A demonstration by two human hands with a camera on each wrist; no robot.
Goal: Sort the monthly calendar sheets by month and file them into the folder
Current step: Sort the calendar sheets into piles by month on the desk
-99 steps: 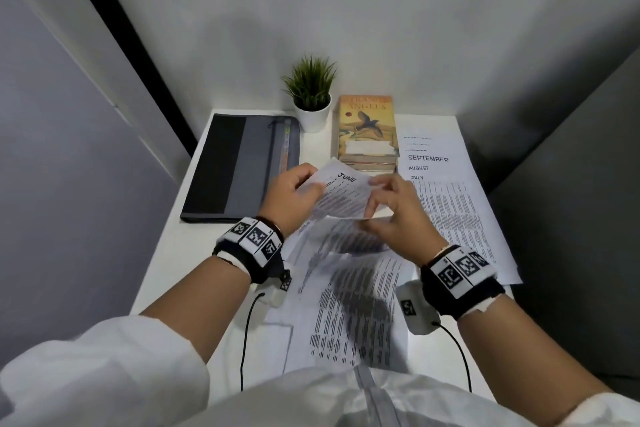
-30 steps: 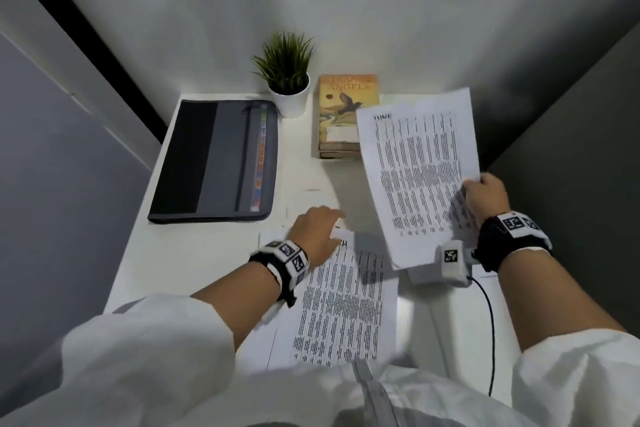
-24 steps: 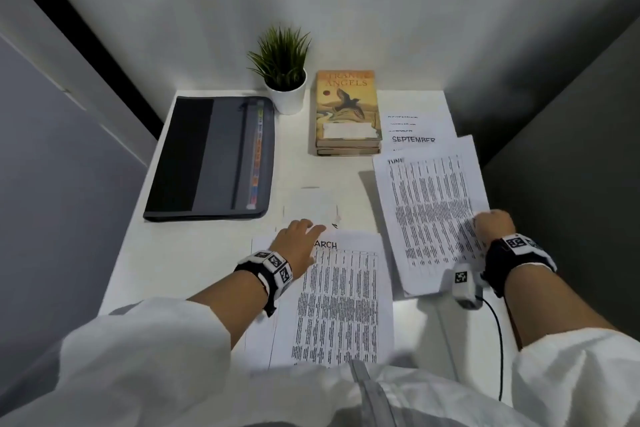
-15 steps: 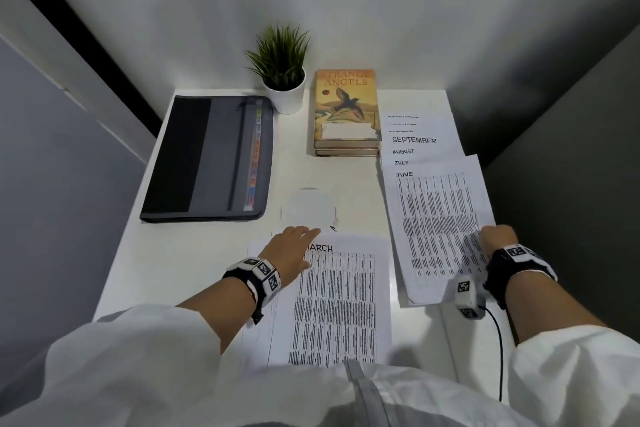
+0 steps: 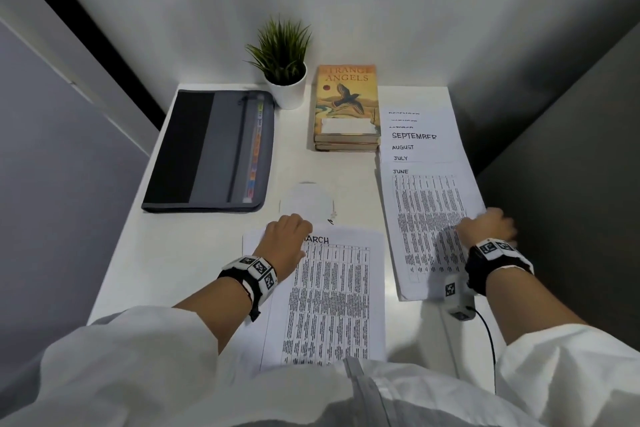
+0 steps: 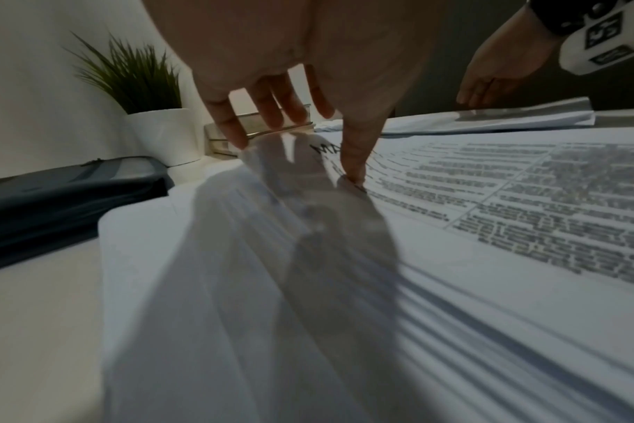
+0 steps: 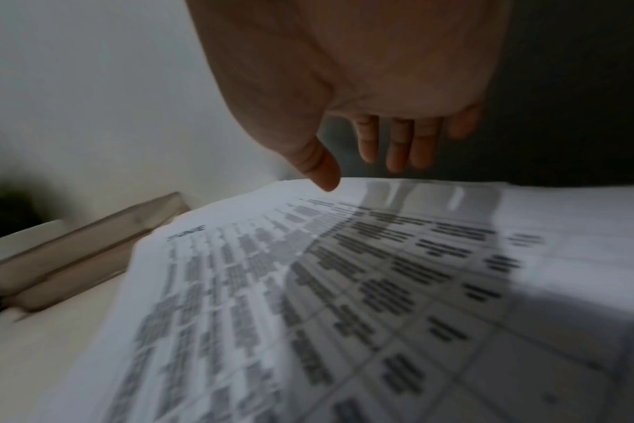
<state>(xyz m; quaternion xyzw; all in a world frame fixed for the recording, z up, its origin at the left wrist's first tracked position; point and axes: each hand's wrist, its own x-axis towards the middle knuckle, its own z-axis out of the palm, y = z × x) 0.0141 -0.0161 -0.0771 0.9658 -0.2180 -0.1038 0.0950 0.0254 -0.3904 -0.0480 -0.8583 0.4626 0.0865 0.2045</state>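
Roughly halfway: June-to-December fan (image 5: 429, 163) sits right of the book (image 5: 346, 104), both hands (left hand (image 5: 285, 236), right hand (image 5: 488, 224)) open and holding nothing, March pile (image 5: 332, 298) unsorted, folder (image 5: 211, 149) unfilled.

Small office or study nook: white desk (image 5: 194, 253) boxed in by plain walls; grey zip folder (image 5: 211, 149) far left, potted plant (image 5: 284, 66), stacked books (image 5: 346, 104), printed calendar sheets (image 5: 426, 218).

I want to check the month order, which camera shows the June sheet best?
The head view: the June sheet lies flat, heading readable. The right wrist view shows it blurred at a low angle; the left wrist view shows only distant paper edges.
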